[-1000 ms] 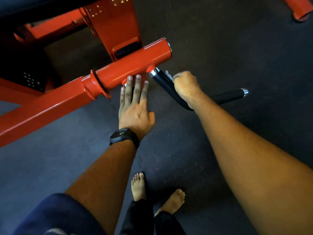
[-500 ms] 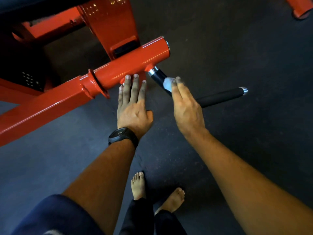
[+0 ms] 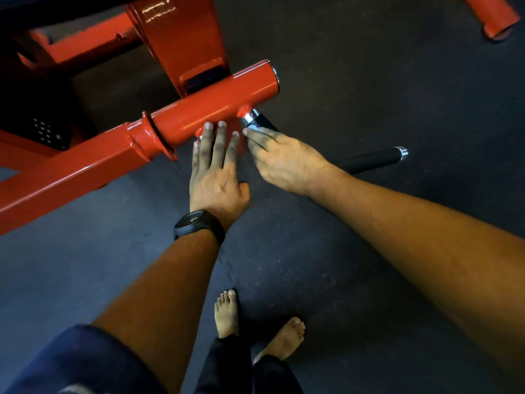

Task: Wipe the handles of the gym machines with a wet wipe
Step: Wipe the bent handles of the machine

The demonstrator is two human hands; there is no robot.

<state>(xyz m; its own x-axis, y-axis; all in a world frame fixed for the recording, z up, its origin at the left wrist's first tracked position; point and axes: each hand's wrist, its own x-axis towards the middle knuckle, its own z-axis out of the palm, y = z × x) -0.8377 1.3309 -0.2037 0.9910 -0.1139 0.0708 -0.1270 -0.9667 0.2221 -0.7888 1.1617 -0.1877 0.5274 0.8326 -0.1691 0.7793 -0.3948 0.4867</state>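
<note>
Your left hand (image 3: 217, 177) braces flat against the red tube (image 3: 210, 109); your right hand (image 3: 287, 160) lies straight-fingered along the handle (image 3: 369, 160), wipe hidden. Rigid, probably grippy bar: wrap it near the collar (image 3: 250, 117).

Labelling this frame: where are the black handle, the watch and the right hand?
black handle (image 3: 369, 160): head view, grip near its free end.
watch (image 3: 196, 220): head view, its face.
right hand (image 3: 287, 163): head view, back of hand.
</note>
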